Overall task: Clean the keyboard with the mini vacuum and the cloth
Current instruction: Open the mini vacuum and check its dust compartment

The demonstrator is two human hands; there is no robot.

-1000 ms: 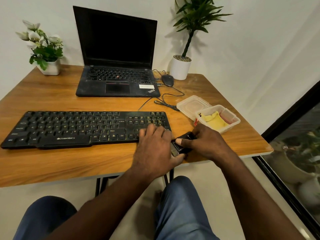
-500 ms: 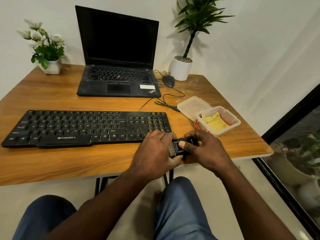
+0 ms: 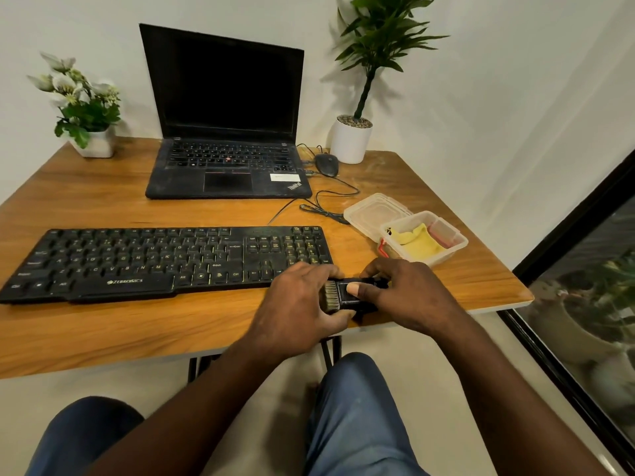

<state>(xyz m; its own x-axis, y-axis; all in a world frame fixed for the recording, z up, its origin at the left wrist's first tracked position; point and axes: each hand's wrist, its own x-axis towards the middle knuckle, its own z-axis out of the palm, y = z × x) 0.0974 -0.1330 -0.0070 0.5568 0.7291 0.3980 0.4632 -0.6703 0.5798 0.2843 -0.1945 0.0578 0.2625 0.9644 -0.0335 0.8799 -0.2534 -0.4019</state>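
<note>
One broad brown wooden desk [image 3: 103,334] carries everything. The long black keyboard [image 3: 144,262] lies flat on it, with its long side running left to right. Right of the keyboard's number pad, near but apart from it, stands the clear rectangular plastic tub [image 3: 454,249]. The crumpled yellow cloth [image 3: 417,242] sits inside it, untouched.

Just off the keyboard's right front corner, both hands meet on one tool. The left grip [image 3: 297,309] is closed round the bristled end of the small black mini vacuum [image 3: 343,300]. Its fingers curl over the far side and reach that corner, and the thumb is tucked beneath. The right grip [image 3: 410,297] holds the other end, with the thumb pressed flat on the top face and the fingers curled over the back.

The vacuum's long axis lies about parallel to the keyboard's long side, bristles toward the keyboard and tail away from it. The keys lie left of the tool and a little beyond it, so the left grip is nearer to them.

It looks as if the tool is being readied, perhaps switched on by that thumb, and no key is swept yet. The coming move is probably a short carry leftward onto the number pad. I cannot tell whether the nozzle already faces down.
</note>
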